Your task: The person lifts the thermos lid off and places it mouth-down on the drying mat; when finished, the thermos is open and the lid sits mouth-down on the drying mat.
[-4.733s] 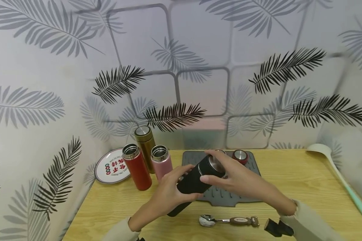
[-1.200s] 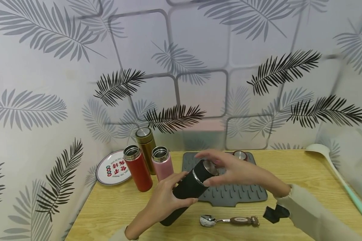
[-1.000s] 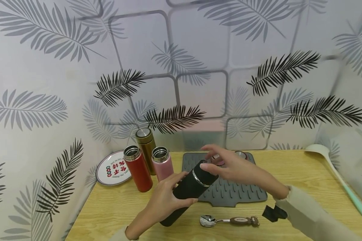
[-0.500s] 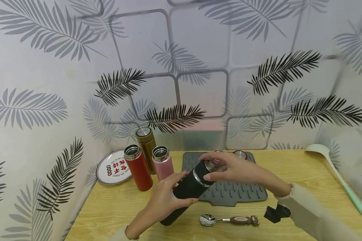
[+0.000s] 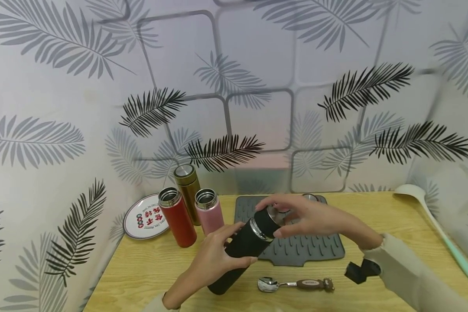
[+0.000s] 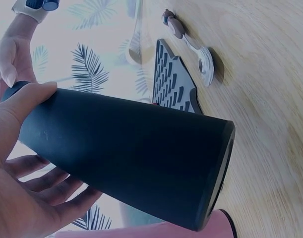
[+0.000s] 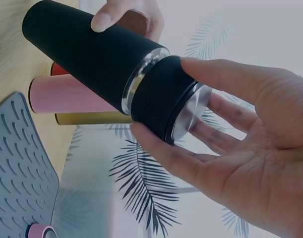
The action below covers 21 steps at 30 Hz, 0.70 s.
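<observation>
A black thermos bottle (image 5: 242, 247) is held tilted above the table, its lid end up and to the right. My left hand (image 5: 214, 255) grips the body, thumb on one side and fingers round the other. My right hand (image 5: 316, 216) pinches the black lid (image 7: 158, 96) between thumb and fingers at its silver-topped end. In the right wrist view a shiny metal neck ring (image 7: 141, 74) shows between lid and body. Left of the bottle stand a pink thermos (image 5: 210, 216) and a red thermos (image 5: 179, 225), both without lids, and a gold thermos (image 5: 189, 190) with its lid on.
Behind my right hand lies a grey ridged mat (image 5: 304, 251), with a pink lid (image 7: 39, 231) and a red-rimmed lid (image 5: 310, 197) on it. A spoon (image 5: 310, 284) lies in front. A plate (image 5: 134, 216) is back left, a ladle (image 5: 440, 223) far right.
The bottle has come lower and left since the oldest frame. My right hand has repeatedly shifted its hold around the lid, and more of the metal ring under the lid shows now.
</observation>
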Motion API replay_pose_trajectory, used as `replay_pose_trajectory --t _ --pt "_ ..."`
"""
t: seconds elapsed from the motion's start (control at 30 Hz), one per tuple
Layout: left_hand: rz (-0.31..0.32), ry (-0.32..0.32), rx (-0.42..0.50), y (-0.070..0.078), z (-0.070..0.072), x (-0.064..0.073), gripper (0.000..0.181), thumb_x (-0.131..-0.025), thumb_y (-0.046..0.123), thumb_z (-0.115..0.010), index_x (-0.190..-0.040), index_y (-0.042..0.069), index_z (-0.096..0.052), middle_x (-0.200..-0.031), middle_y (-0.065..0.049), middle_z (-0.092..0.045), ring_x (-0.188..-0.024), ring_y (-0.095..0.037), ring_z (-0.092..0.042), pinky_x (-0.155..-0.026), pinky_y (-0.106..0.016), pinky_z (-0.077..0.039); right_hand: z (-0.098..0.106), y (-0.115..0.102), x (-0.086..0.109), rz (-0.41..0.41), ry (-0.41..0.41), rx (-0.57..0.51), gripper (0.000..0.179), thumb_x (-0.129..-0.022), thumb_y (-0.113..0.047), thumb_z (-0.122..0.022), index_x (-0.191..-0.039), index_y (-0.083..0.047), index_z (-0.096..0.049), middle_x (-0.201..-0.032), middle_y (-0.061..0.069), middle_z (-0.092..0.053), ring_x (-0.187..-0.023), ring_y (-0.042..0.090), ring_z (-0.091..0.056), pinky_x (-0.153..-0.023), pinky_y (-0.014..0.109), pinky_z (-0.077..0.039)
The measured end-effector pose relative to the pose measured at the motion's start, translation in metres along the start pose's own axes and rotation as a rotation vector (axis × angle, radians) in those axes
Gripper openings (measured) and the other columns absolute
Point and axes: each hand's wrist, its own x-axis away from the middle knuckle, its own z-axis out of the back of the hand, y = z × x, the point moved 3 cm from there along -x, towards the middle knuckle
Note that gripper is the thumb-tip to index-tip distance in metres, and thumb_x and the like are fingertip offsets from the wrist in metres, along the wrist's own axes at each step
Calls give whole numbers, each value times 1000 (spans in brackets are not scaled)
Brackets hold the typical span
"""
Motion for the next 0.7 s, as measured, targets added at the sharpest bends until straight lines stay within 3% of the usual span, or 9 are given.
replay_pose_trajectory --t 0.23,0.4,0.57,0.7 --pt "-15 3 0 0 0 1 78 -81 48 -87 -144 11 -61 -130 -3 -71 -109 -18 -67 -90 -35 -60 2 4 1 9 5 1 58 -98 -22 -76 -149 -15 -52 -146 13 -55 -129 36 -60 -97 42 -58" --pt "7 18 46 -3 3 1 78 -81 46 -88 -146 13 -60 -132 -4 -70 -110 -19 -67 -92 -38 -60 6 4 2 12 67 9 56 -98 -20 -75 -149 -14 -52 -140 16 -59 -122 33 -64 -94 38 -59" --pt "62 79 109 -10 11 3 77 -80 41 -90 -146 15 -60 -131 -5 -70 -108 -24 -71 -94 -47 -60 16 6 7 -40 148 9 56 -97 -18 -76 -149 -12 -53 -130 19 -63 -109 30 -70 -85 33 -62" --pt "88 152 115 -15 19 3 76 -79 38 -92 -145 15 -61 -129 -5 -71 -111 -25 -70 -96 -50 -59 24 16 11 -102 232 78 58 -96 -22 -78 -147 -10 -55 -125 17 -65 -106 24 -69 -84 32 -61"
